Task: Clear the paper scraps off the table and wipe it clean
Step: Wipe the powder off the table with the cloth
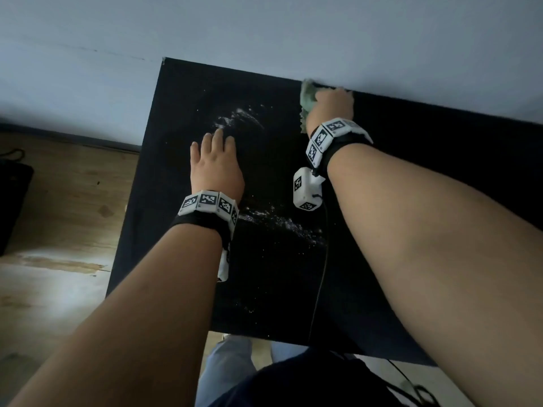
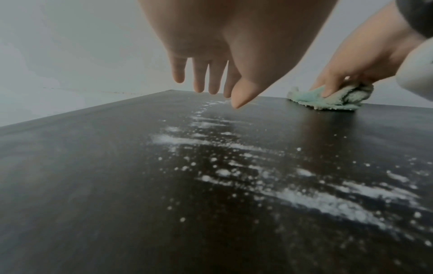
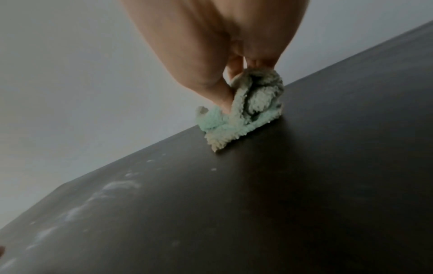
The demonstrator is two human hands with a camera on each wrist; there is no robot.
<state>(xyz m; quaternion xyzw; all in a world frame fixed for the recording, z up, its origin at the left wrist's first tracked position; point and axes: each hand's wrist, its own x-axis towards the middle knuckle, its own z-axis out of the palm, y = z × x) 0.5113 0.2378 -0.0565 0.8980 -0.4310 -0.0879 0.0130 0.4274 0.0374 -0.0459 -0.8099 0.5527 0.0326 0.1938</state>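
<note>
A black table (image 1: 440, 177) carries smears of white powder (image 1: 241, 116) near the back and more powder (image 1: 282, 224) near the middle. My right hand (image 1: 332, 105) grips a crumpled pale green cloth (image 1: 308, 96) at the table's far edge against the wall; the cloth (image 3: 248, 111) touches the tabletop. My left hand (image 1: 216, 160) hovers over the powder with straight, spread fingers (image 2: 199, 74) and holds nothing. In the left wrist view the powder (image 2: 304, 196) streaks across the table (image 2: 70, 185), with the cloth (image 2: 332, 98) under the right hand (image 2: 356, 63) at the back right.
A pale wall (image 1: 264, 30) runs directly behind the table. Wooden floor (image 1: 67, 201) lies to the left, with a dark object (image 1: 11, 201) at the far left. A thin black cable (image 1: 321, 277) hangs from the right wrist across the table.
</note>
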